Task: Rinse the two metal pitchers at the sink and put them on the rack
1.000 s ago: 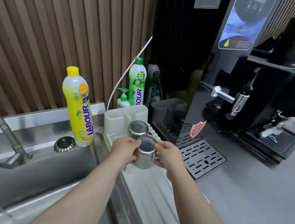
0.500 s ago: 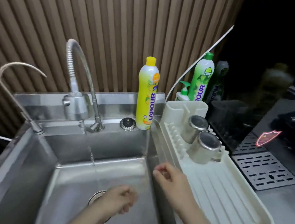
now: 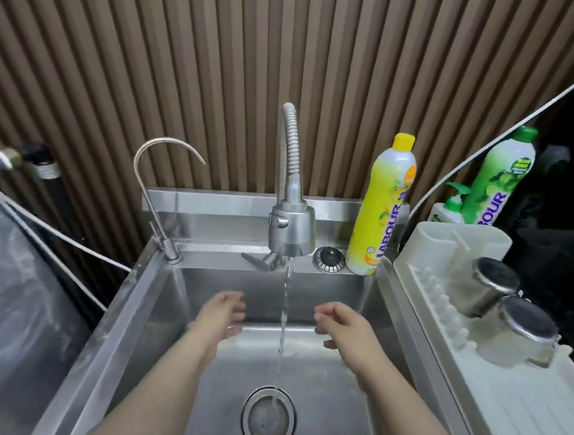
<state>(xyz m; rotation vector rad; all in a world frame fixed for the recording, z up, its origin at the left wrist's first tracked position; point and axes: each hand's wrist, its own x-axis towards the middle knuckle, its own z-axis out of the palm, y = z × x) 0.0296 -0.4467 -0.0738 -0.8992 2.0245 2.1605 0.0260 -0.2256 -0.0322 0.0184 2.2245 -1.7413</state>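
Two metal pitchers stand upside down, touching, on the white drying rack [image 3: 491, 398] right of the sink: the far pitcher [image 3: 486, 288] and the near pitcher [image 3: 519, 330], whose handle points toward me. Over the steel sink basin [image 3: 339, 403], my left hand [image 3: 225, 312] and my right hand [image 3: 339, 321] hover empty with fingers apart, one on each side of a thin stream of water. That stream falls from the faucet [image 3: 291, 229] down to the drain [image 3: 268, 418].
A yellow dish-soap bottle [image 3: 384, 207] and a sink plug [image 3: 329, 259] sit on the back ledge. A green soap bottle [image 3: 501, 179] and a pump bottle [image 3: 451, 208] stand behind the rack. A thin curved tap [image 3: 157, 186] rises at the sink's left corner.
Both hands let go of the near pitcher on the rack and moved left over the basin. They now flank the running water, and my view has swung to centre on the sink.
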